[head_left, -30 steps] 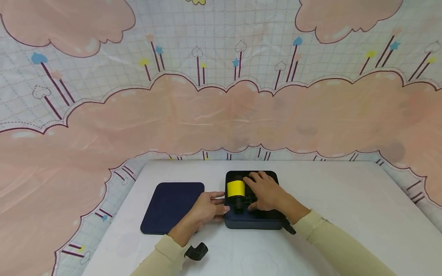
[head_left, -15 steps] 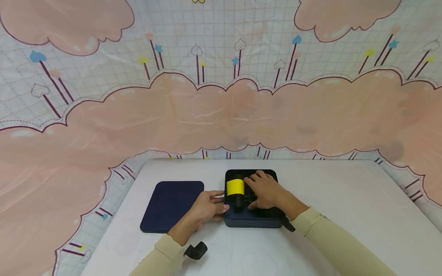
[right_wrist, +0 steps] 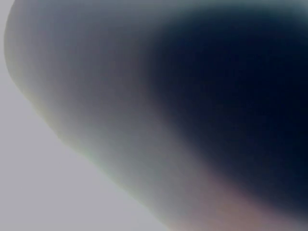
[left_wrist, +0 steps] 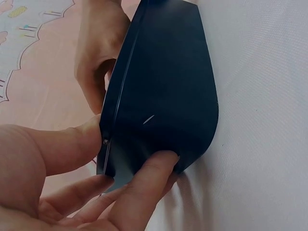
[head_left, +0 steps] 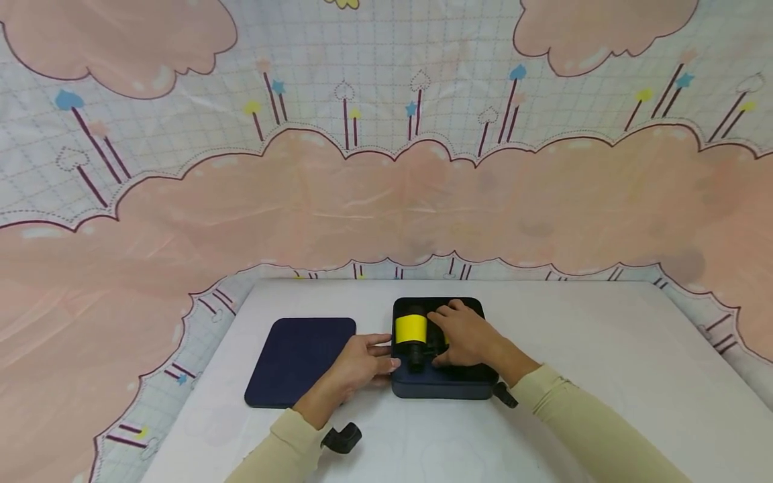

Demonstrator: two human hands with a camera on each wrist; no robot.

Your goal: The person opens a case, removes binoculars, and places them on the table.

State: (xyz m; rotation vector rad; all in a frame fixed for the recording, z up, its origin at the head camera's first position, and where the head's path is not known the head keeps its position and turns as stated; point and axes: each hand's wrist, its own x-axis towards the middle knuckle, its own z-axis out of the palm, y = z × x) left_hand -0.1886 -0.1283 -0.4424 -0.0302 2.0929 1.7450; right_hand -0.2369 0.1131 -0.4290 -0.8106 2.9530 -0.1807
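Note:
Black-and-yellow binoculars (head_left: 411, 329) lie in a dark blue open box (head_left: 443, 389) in the head view. My right hand (head_left: 466, 335) reaches into the box and grips their right barrel, thumb toward the near side and fingers toward the far side; a sliver of yellow shows under the palm. My left hand (head_left: 359, 362) rests against the box's left wall, fingers rather straight. In the left wrist view the thumb lies at the rim and the other fingertips touch the smooth outer wall (left_wrist: 163, 86). The right wrist view is a dark blur.
A flat dark blue lid (head_left: 298, 359) lies left of the box on the white table (head_left: 592, 376), partly overlapped by my left hand. Black wrist cameras (head_left: 342, 438) hang below both wrists. Behind the table rises a printed cloth backdrop (head_left: 386, 201).
Hands, box and lid keep nearly the same places. A little more yellow of the right barrel shows under my right hand now.

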